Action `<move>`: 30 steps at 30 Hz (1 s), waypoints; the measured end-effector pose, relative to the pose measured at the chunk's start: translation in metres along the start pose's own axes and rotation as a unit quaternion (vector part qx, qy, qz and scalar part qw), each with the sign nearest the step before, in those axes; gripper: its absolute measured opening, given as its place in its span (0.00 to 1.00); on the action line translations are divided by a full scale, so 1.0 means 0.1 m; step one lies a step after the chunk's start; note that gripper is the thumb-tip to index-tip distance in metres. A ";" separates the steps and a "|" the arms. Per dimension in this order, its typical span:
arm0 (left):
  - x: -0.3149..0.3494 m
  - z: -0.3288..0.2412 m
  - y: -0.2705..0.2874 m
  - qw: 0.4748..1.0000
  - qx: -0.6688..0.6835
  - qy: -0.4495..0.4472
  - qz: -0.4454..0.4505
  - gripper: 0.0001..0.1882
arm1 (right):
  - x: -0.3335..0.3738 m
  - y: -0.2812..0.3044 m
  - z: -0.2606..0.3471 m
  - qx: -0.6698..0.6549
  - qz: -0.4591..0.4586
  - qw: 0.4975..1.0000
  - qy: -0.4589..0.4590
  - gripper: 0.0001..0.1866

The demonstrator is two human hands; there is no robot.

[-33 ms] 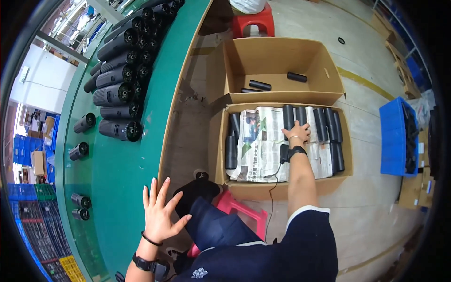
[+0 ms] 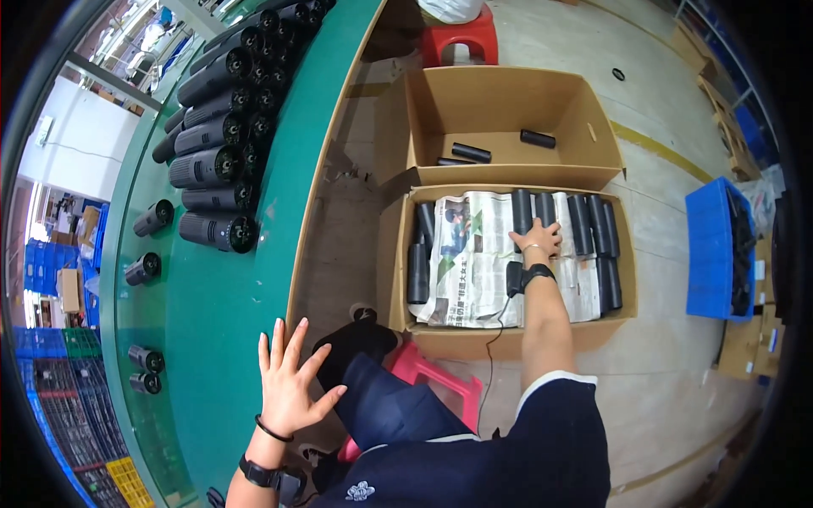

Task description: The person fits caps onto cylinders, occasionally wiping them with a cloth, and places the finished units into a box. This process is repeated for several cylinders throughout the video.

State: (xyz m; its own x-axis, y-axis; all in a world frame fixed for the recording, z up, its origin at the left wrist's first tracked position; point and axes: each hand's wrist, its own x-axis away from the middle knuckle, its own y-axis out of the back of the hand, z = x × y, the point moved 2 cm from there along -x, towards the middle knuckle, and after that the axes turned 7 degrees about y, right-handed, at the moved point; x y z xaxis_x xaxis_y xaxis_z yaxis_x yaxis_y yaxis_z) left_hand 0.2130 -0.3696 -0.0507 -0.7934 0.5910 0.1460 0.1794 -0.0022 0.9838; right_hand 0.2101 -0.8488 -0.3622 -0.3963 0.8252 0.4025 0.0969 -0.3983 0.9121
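My left hand (image 2: 288, 394) is raised by the near edge of the green table, fingers spread and palm showing, with nothing in it. My right hand (image 2: 537, 240) reaches into the nearer cardboard box (image 2: 508, 343). Its fingers are spread and rest across two black cylinders, a left one (image 2: 522, 208) and a right one (image 2: 544, 204). Under them lies a sheet of newspaper (image 2: 474, 288). More black cylinders (image 2: 578, 224) stand in a row along the box's right side. Others (image 2: 417, 273) lie along its left wall. What is beneath the newspaper is hidden.
On the green table (image 2: 220, 339) at left lies a stack of black ribbed cylinders (image 2: 207, 169), with several single ones apart. Behind the nearer box is another cardboard box (image 2: 508, 93) holding a few cylinders. A pink stool (image 2: 449, 385), red stool (image 2: 461, 38) and blue crate (image 2: 710, 254) stand around.
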 end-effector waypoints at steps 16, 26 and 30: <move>0.10 0.18 0.04 0.992 0.089 -0.026 -0.087 0.32 | 2.38 0.54 0.44 -0.321 -0.041 0.779 0.537 0.37; 1.30 0.60 0.56 0.614 0.726 0.057 -0.304 0.40 | 4.81 1.48 1.92 -0.301 0.153 0.481 0.809 0.42; 2.20 1.17 0.62 0.641 0.646 0.072 -0.409 0.37 | 5.50 1.42 2.32 -0.136 0.109 0.471 0.865 0.21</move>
State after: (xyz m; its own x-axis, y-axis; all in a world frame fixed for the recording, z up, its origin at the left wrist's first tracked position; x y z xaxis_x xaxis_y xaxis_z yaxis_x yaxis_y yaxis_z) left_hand 0.1174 -0.1449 0.0306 -0.9580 -0.1130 -0.2636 -0.0734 0.9851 -0.1554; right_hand 0.2181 -0.3586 0.0072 -0.5775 -0.7140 -0.3959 0.2805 -0.6289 0.7251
